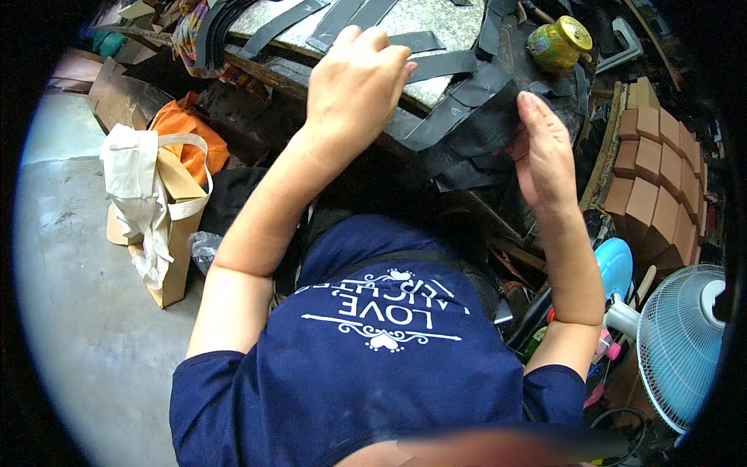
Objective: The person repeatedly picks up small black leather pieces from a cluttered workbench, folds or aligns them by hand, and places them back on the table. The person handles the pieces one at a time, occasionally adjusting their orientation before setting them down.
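My left hand (354,89) is raised over the pale stone slab (292,37), its fingers curled in. Whatever they hold, if anything, is hidden behind the knuckles. Dark strips of sheet material (443,66) lie across the slab, some with light handwritten marks. My right hand (547,159) is on the right side of the bench, its fingers stretched out. It is beside a black sheet (475,136), perhaps touching its edge. Just beyond this hand stands a yellow-stained jar (559,45).
A stack of brown blocks (657,175) stands at the right, above a blue fan (685,346). On the left, a white cloth bag (136,179) hangs over a cardboard box (175,265) beside an orange bag (191,128). Curved black strips (214,39) hang at the slab's left.
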The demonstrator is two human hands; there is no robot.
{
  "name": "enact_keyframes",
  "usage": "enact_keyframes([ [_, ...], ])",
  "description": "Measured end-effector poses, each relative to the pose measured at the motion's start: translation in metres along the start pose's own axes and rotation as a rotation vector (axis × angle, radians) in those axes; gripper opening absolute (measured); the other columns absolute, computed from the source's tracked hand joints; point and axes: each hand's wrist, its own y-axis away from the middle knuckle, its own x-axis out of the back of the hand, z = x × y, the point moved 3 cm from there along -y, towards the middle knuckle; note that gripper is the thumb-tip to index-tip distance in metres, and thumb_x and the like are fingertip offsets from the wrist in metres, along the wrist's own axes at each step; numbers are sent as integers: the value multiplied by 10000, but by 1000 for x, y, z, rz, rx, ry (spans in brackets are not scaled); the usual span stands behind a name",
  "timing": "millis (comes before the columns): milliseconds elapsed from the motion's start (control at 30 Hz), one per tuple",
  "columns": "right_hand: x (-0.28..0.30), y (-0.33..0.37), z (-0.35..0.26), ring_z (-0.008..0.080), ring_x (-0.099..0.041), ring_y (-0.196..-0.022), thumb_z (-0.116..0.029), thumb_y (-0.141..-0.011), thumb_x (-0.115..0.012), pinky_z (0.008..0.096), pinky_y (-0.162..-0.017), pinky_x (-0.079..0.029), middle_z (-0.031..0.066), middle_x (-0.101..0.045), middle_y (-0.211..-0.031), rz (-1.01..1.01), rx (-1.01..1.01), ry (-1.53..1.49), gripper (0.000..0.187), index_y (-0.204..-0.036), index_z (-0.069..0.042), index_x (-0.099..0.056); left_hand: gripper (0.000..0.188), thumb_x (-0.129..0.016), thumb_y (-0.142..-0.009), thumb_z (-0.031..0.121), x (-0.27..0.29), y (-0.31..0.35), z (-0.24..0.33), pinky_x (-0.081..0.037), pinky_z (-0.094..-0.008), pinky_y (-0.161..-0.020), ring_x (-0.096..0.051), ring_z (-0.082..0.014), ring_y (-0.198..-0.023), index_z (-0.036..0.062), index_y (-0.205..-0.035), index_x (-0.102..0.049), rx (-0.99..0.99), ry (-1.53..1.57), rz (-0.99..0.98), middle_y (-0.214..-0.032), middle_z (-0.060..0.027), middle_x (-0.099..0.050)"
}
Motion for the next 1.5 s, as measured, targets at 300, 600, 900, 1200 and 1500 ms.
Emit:
enact_keyframes([
  [300, 6, -4, -2, 68, -648, -797, -144, -968, -579, 238, -657, -540, -8, -684, -971, -26, -42, 128, 148, -1090, -85, -638, 201, -719, -791, 192, -11, -10, -2, -505, -403, -782, -549, -302, -955, 101, -959, -653, 24, 36, -127, -928, -81, -602],
  [600, -7, -11, -10, 116, -639, -917, 17, -864, -672, 236, -779, -539, 69, -652, -1056, -43, 116, 62, 337, -1183, 4, -564, 240, -673, -854, 124, -30, -11, -14, -456, -351, -844, -588, -214, -923, 14, -1065, -641, 499, 1459, -406, -954, -78, -640],
  [900, -9, -6, -8, 93, -635, -876, 8, -866, -684, 217, -770, -529, 52, -666, -959, -6, 69, 125, 358, -1201, -10, -559, 253, -645, -904, 77, -20, 3, 0, -520, -200, -730, -631, -59, -799, 1, -1141, -690, 570, 1414, -281, -971, -36, -706],
  [1200, -25, 18, -3, 56, -601, -785, 14, -854, -700, 190, -718, -492, -6, -613, -878, -65, 218, 383, 280, -1076, -53, -544, 279, -604, -929, 67, -22, 12, 14, -538, -219, -788, -650, -83, -890, -1, -1194, -660, 674, 1437, -266, -1092, -67, -694],
  [1500, -28, 14, 5, 41, -571, -801, 23, -836, -716, 177, -722, -472, -24, -563, -898, -88, 234, 391, 268, -1017, -61, -536, 236, -595, -917, 39, -24, 13, 22, -536, -233, -722, -632, -77, -802, 9, -1126, -700, 637, 1441, -176, -930, -44, -707],
])
